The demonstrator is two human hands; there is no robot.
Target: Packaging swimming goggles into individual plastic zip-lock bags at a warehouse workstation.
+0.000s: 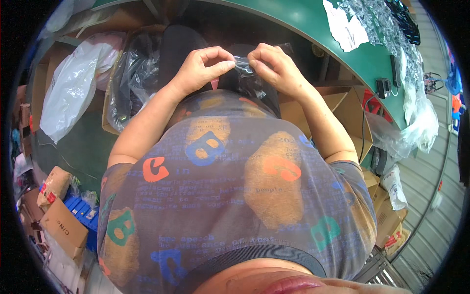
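Over my lap, a small clear plastic bag (250, 83) stretches between my two hands and hangs down from them. My left hand (205, 68) pinches one side of its upper edge between thumb and index finger. Opposite it, my right hand (275, 67) is closed on the other side, with the fingers curled and the thumb pressed against them. What the bag holds, if anything, is too dark to make out against my dark trousers (178, 54).
A green table (298, 22) curves across the front and right, bearing crumpled clear plastic (364, 22), white paper (345, 29) and a black adapter (383, 87). To my left stand a plastic-lined carton (139, 73) and a white plastic sack (73, 83). A cardboard box (350, 110) sits under the table at right.
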